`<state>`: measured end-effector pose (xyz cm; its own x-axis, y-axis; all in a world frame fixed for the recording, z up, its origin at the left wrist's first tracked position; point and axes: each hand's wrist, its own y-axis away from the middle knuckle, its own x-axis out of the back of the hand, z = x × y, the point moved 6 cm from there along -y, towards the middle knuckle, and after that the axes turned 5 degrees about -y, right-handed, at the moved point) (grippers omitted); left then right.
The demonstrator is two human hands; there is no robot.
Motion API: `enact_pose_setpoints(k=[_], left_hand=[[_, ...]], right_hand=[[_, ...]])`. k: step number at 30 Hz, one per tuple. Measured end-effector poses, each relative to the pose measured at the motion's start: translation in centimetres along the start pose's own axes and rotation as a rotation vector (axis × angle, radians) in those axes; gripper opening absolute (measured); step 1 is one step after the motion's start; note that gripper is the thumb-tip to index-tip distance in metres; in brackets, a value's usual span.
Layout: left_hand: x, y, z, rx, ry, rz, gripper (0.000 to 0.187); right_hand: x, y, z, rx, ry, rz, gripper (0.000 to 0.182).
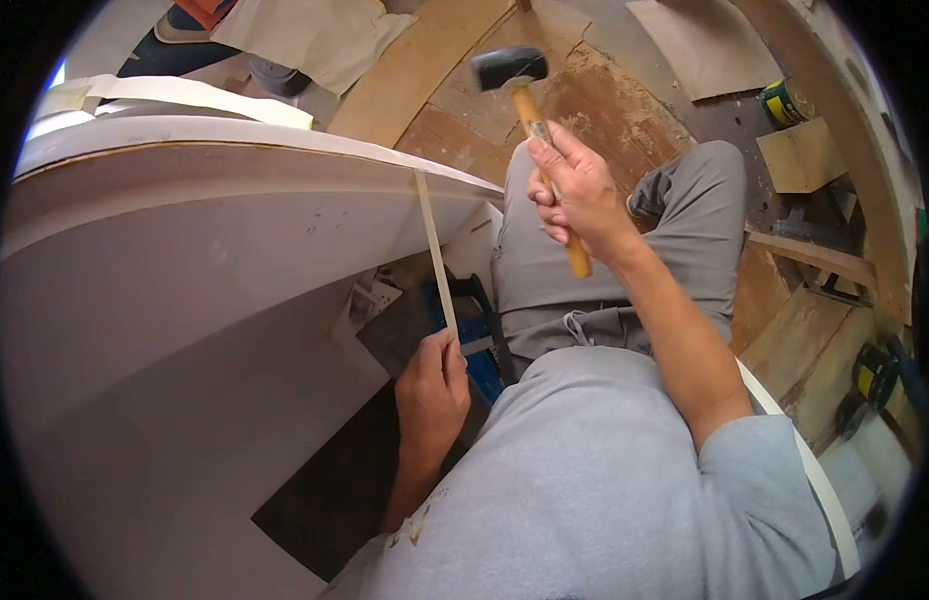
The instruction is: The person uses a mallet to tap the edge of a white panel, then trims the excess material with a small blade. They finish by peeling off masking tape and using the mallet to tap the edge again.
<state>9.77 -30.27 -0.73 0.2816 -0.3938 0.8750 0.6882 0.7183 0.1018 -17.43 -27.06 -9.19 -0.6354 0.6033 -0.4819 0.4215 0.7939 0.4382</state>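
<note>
My right hand (589,195) is closed around the wooden handle of a mallet with a black head (506,69). The mallet is raised over my legs, its head pointing away from me and the handle's end sticking out below my fist. Lower down, my left hand (431,388) pinches the near end of a thin, pale wooden strip (436,245). The strip's far end reaches the edge of a long white panel (274,225) on my left.
Behind my left hand lie a blue and black tool (474,330) and a dark board (329,485). Plywood pieces (424,70) cover the dusty floor ahead. To the right are a can (784,103), a plywood offcut (800,156) and a wooden frame (819,258).
</note>
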Motion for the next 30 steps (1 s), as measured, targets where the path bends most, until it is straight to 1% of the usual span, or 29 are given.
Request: enact_pose_setpoints(k=[1,2,3,5,6,7,9,10,11,12,13,15,16,17,19,21,23,24,25,26,27,30], left_hand=[[0.2,0.1,-0.2,0.032,0.008,-0.005,0.016],[0.2,0.1,-0.8,0.032,0.007,0.003,0.016],[0.1,0.2,-1.8,0.013,-0.022,-0.001,0.016],[0.8,0.1,-2.9,-0.005,-0.050,-0.009,0.016],[1.2,-0.1,-3.3,-0.019,-0.063,-0.013,0.015],[1.7,-0.3,-3.7,-0.036,-0.080,-0.021,0.015],[2.4,-0.5,-4.7,-0.020,-0.103,-0.043,0.015],[2.7,-0.7,-5.0,-0.057,-0.123,-0.034,0.016],[3.0,-1.0,-5.3,-0.092,-0.142,-0.023,0.016],[3.0,-1.1,-5.6,-0.082,-0.142,-0.023,0.016],[3.2,-1.3,-5.6,-0.088,-0.145,-0.042,0.017],[3.9,-1.7,-6.0,-0.099,-0.148,-0.060,0.017],[4.1,-1.9,-5.9,-0.128,-0.176,-0.059,0.016],[4.2,-2.1,-5.9,-0.157,-0.204,-0.061,0.015],[4.6,-2.4,-6.9,-0.159,-0.205,-0.065,0.015],[5.0,-2.9,-7.9,-0.163,-0.209,-0.083,0.015],[5.4,-2.8,-8.3,-0.281,-0.282,-0.046,0.019],[5.6,-3.0,-8.8,-0.259,-0.282,-0.046,0.019],[5.7,-3.3,-9.0,-0.283,-0.292,-0.046,0.019],[5.7,-3.7,-9.2,-0.310,-0.303,-0.043,0.019],[5.9,-4.0,-9.3,-0.293,-0.306,-0.041,0.019],[6.2,-4.6,-10.1,-0.312,-0.270,-0.048,0.018]], right_hand=[[-0.2,0.0,-0.3,0.058,-0.097,0.034,0.068],[-0.9,0.0,0.8,-0.006,0.234,-0.091,0.070],[-1.1,0.3,1.0,0.000,0.240,-0.098,0.070],[-2.5,1.4,1.0,-0.056,0.217,-0.222,0.069],[-2.4,1.5,0.7,-0.062,0.237,-0.232,0.069],[-2.4,1.4,0.7,-0.062,0.237,-0.230,0.069],[-2.7,1.0,0.3,0.033,0.233,-0.229,0.069],[-2.6,0.7,0.1,0.028,0.231,-0.229,0.069],[-2.0,0.4,-0.6,0.041,0.122,-0.128,0.065],[-1.3,0.2,-0.7,0.051,0.013,-0.029,0.060],[-1.3,0.2,-0.3,0.041,0.013,-0.033,0.060],[-1.8,0.4,0.2,0.032,0.137,-0.048,0.063],[-3.6,2.1,0.9,-0.003,0.190,-0.148,0.062],[-3.1,1.9,0.6,-0.002,0.193,-0.147,0.062],[-2.1,1.3,0.5,-0.031,0.271,-0.232,0.065],[-1.9,1.2,0.6,-0.054,0.261,-0.227,0.068],[-1.1,0.9,-0.1,0.017,0.025,-0.012,0.068],[-1.9,0.9,-0.5,0.026,-0.062,-0.045,0.066],[-2.3,1.0,0.0,0.007,-0.059,-0.059,0.066],[-2.9,1.3,0.8,-0.052,0.055,-0.119,0.065],[-3.4,1.5,1.5,-0.107,0.166,-0.180,0.064],[-2.7,1.3,0.9,-0.091,0.209,-0.210,0.062]])
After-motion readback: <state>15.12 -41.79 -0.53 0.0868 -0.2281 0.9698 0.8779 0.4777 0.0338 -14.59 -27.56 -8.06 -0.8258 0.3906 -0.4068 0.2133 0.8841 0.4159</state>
